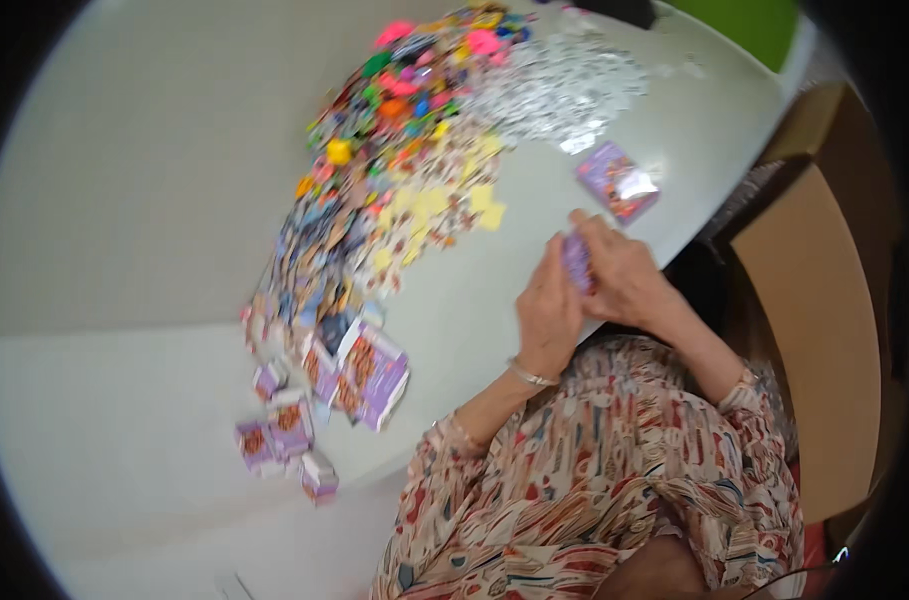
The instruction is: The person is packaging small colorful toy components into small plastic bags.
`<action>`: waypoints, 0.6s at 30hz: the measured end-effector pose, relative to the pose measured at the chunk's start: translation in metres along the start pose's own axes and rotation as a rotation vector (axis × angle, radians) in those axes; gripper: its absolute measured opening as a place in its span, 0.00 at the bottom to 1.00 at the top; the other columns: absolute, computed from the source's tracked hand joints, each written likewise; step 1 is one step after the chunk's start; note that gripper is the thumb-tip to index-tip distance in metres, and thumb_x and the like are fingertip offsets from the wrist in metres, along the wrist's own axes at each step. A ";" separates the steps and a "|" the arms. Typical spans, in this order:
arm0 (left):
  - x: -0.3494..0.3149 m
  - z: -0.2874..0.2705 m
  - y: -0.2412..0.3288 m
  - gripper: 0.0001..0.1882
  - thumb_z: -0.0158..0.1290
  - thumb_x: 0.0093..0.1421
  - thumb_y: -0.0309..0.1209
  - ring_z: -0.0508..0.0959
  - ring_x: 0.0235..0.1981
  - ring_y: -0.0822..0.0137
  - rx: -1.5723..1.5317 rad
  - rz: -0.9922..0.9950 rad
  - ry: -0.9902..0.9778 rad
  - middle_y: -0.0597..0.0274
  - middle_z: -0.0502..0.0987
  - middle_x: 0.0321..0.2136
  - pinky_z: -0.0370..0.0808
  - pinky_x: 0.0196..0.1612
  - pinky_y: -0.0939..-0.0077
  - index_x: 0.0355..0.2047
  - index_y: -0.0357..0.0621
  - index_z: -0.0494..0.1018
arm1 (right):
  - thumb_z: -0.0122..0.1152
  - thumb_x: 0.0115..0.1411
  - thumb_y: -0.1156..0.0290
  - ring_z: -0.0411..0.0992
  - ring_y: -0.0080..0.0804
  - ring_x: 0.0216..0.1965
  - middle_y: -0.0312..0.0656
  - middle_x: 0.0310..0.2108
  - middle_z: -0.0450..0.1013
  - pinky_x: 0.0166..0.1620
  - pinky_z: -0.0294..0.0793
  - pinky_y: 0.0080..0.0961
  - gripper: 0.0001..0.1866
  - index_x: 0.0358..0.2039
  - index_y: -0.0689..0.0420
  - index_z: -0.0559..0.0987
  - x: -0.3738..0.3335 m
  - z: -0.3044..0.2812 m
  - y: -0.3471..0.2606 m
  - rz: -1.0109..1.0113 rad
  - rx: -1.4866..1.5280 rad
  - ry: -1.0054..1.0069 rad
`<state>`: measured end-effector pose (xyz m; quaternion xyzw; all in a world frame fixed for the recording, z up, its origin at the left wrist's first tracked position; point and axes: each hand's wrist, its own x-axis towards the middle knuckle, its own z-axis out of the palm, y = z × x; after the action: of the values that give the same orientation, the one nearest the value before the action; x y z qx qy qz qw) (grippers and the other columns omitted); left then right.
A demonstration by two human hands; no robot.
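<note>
Close to the table's near right edge, my left hand (549, 312) and my right hand (626, 268) meet around a small purple packet (576, 262). Fingers of both hands are closed on it, and they cover much of its surface; blur hides whether it is a box or a pouch. Just beyond my right hand lies a flat purple pack (617, 182) with a picture and a shiny glare on its front. It is apart from my fingers.
Small colourful toy-like pieces (394, 105) heap across the white table (474, 310), beside yellow cards (429, 205) and silvery-white packets (559, 90). Purple packages (374, 375) and small purple boxes (289, 425) sit at left. A cardboard box (809, 330) stands open at right.
</note>
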<state>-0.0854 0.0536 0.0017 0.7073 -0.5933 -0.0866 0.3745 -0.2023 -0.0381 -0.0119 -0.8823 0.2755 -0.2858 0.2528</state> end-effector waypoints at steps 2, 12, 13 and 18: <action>0.003 0.004 0.005 0.24 0.49 0.59 0.23 0.76 0.48 0.50 -0.358 -0.112 0.033 0.43 0.74 0.48 0.71 0.50 0.67 0.57 0.34 0.62 | 0.67 0.44 0.64 0.73 0.54 0.38 0.60 0.46 0.67 0.38 0.75 0.39 0.43 0.58 0.64 0.58 -0.004 -0.006 0.005 0.051 0.013 0.020; -0.058 -0.172 -0.137 0.48 0.64 0.45 0.51 0.59 0.60 0.45 0.684 -0.358 -0.171 0.43 0.62 0.58 0.52 0.62 0.48 0.60 0.36 0.58 | 0.65 0.49 0.62 0.66 0.47 0.46 0.51 0.53 0.65 0.50 0.66 0.38 0.43 0.61 0.65 0.56 0.035 -0.031 0.053 0.235 -0.494 0.042; -0.069 -0.186 -0.144 0.48 0.64 0.45 0.51 0.59 0.60 0.45 0.693 -0.363 -0.165 0.43 0.62 0.58 0.52 0.62 0.48 0.60 0.36 0.58 | 0.66 0.49 0.59 0.63 0.47 0.52 0.52 0.56 0.63 0.56 0.61 0.40 0.45 0.62 0.65 0.55 0.037 -0.031 0.047 0.279 -0.471 0.018; -0.100 -0.212 -0.186 0.54 0.66 0.37 0.57 0.57 0.60 0.47 0.732 -0.554 -0.296 0.48 0.59 0.60 0.54 0.58 0.45 0.60 0.39 0.58 | 0.69 0.47 0.59 0.58 0.51 0.57 0.53 0.58 0.59 0.58 0.57 0.44 0.46 0.61 0.66 0.57 0.046 -0.013 0.020 0.006 -0.535 0.194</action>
<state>0.1506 0.2369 0.0014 0.9041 -0.4210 -0.0683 -0.0244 -0.1858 -0.0857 0.0017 -0.8854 0.3665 -0.2854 -0.0155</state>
